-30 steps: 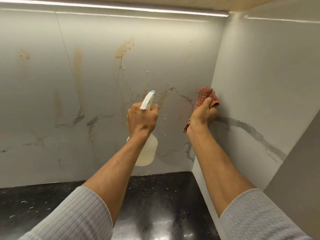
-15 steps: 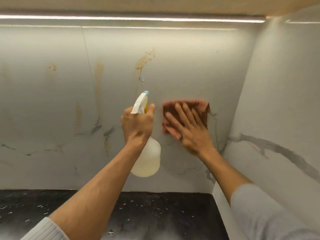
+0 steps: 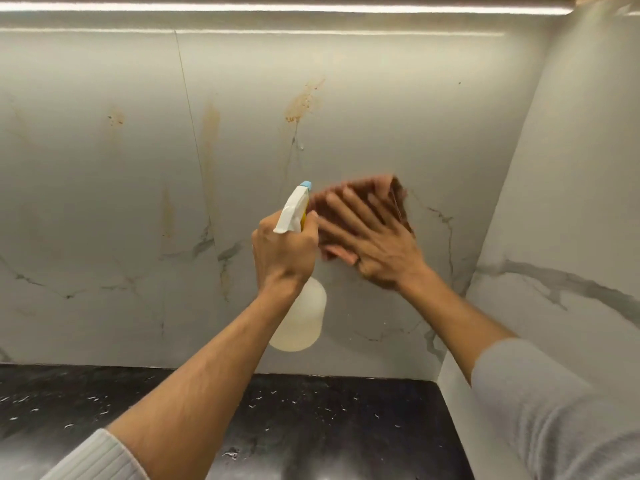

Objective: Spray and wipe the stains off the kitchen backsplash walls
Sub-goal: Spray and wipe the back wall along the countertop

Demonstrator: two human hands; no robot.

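Note:
The white marble backsplash (image 3: 398, 109) carries orange-brown stains: a splatter (image 3: 303, 100) up in the middle, a long streak (image 3: 210, 140) to its left, a short streak (image 3: 168, 214) and a small spot (image 3: 115, 117). My left hand (image 3: 282, 254) is shut on a white spray bottle (image 3: 299, 320), whose blue-tipped nozzle (image 3: 305, 184) points up at the wall. My right hand (image 3: 374, 244) lies flat, fingers spread, pressing a reddish-brown cloth (image 3: 400, 194) against the wall just right of the nozzle. The cloth is blurred by motion and mostly hidden under the fingers.
A side wall (image 3: 571, 202) with a grey vein meets the backsplash in a corner at the right. Below runs a black countertop (image 3: 329, 427) flecked with white drops. A light strip (image 3: 277, 8) glows along the top under the cabinet.
My right hand moved the cloth from the corner by the side wall leftward onto the back wall and now presses it flat beside the bottle. The drops there are gone.

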